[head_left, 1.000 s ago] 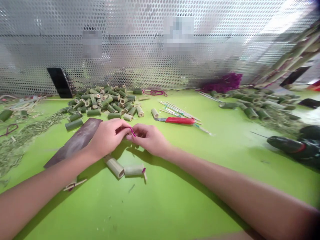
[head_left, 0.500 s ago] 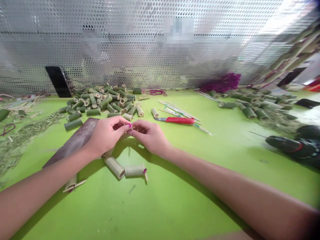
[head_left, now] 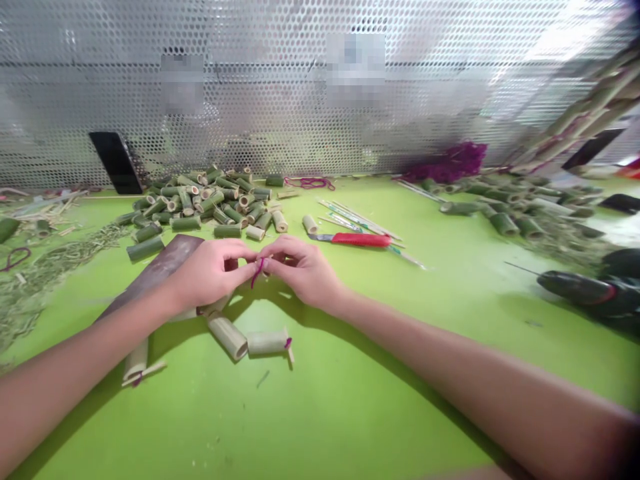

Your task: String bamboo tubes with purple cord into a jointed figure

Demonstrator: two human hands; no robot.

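Note:
My left hand (head_left: 213, 275) and my right hand (head_left: 306, 273) meet above the table, fingertips pinched together. A short purple string (head_left: 257, 273) hangs between them, gripped by both. Something small and pale peeks out beside the right fingertips; its kind is hidden. Just below the hands lie a peeled bamboo tube (head_left: 227, 337) and another tube (head_left: 267, 343) with a thin stick tied on in purple string. A third such tube (head_left: 135, 362) lies beyond my left forearm. Partly under that arm is a flat brown board (head_left: 150, 272).
Several cut bamboo pieces (head_left: 210, 200) are heaped at the back. A red-handled knife (head_left: 361, 239) lies beside thin sticks (head_left: 363, 219). A black drill (head_left: 575, 288), more bamboo (head_left: 500, 200) and purple string bundle (head_left: 450, 163) sit right. A phone (head_left: 117, 162) leans on the mesh wall.
The purple string, earlier bunched at the left fingertips, now dangles between both hands. The fingertips have drawn closer together, and the view has shifted slightly.

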